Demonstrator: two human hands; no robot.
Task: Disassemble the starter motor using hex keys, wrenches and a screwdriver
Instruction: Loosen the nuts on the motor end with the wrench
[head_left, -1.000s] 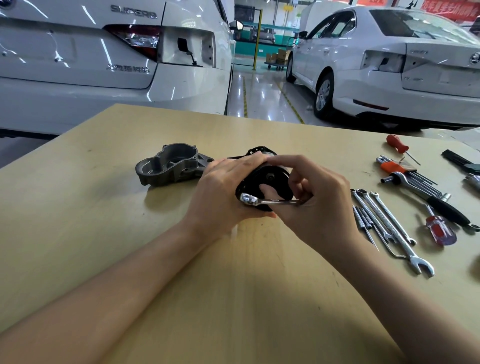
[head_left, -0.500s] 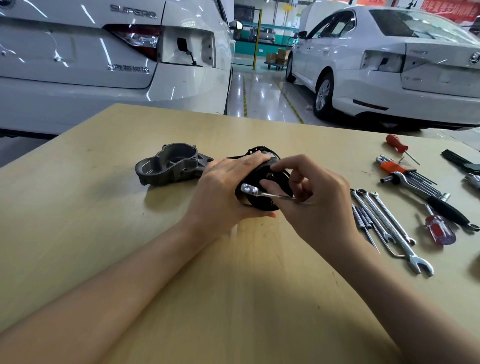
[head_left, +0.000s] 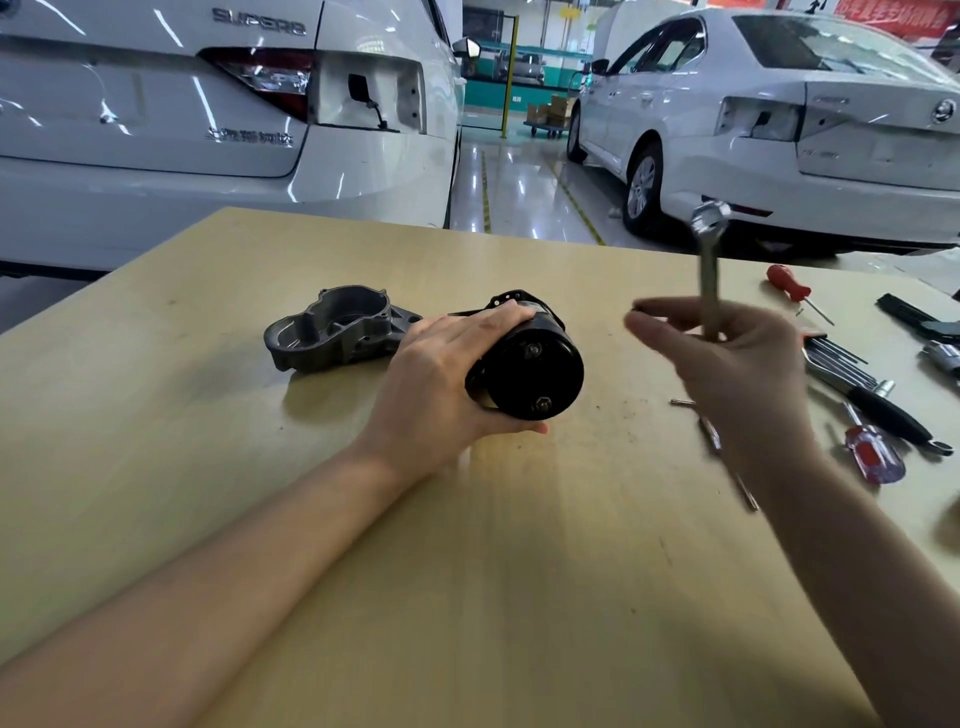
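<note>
The black starter motor body (head_left: 530, 371) lies on its side on the wooden table (head_left: 208, 415), its round end cap with two bolt heads facing me. My left hand (head_left: 447, 379) grips it from the left, fingers over the top and thumb under. My right hand (head_left: 727, 364) is lifted off to the right of the motor, blurred, and holds a silver wrench (head_left: 709, 260) that points upward. The grey cast housing (head_left: 337, 330) sits detached, just behind my left hand.
Tools lie along the table's right side: a hex key set (head_left: 836, 358), a ratchet handle (head_left: 883, 405), two red screwdrivers (head_left: 872, 457) (head_left: 787, 283) and wrenches partly hidden under my right forearm. Two white cars stand beyond the table's far edge.
My right hand has pulled the wrench off the motor's end cap and swung it up and to the right. My left hand still grips the motor.
</note>
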